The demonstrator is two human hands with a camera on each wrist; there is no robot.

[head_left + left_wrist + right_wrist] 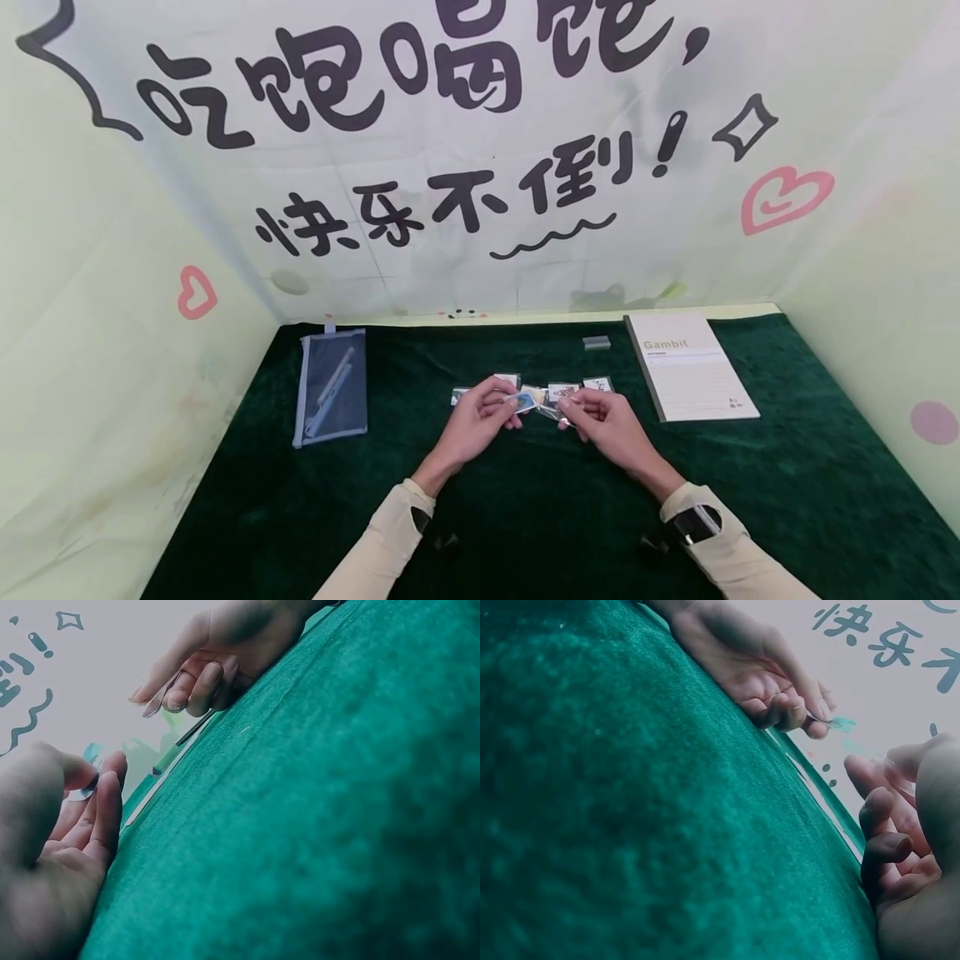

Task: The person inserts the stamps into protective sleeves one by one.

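Observation:
In the head view my left hand point(474, 423) pinches a small blue-and-white card point(524, 402) between thumb and fingers. The same card point(843, 724) sticks out from the fingertips in the right wrist view. Just to its right, my right hand point(613, 427) pinches a thin, clear piece point(553, 412) that looks like a plastic sleeve; the fingers hide part of it. Behind the hands, several small printed cards lie in a loose row, among them a card point(597, 384) at the right end and another card point(458, 396) at the left end.
A translucent blue zip pouch point(347, 408) with pens inside lies at the left. A notebook point(697, 375) marked "Gambit" lies at the right, with a small grey block point(597, 342) left of it. Dark green cloth point(540, 517) covers the table, and a printed curtain point(435, 275) hangs behind.

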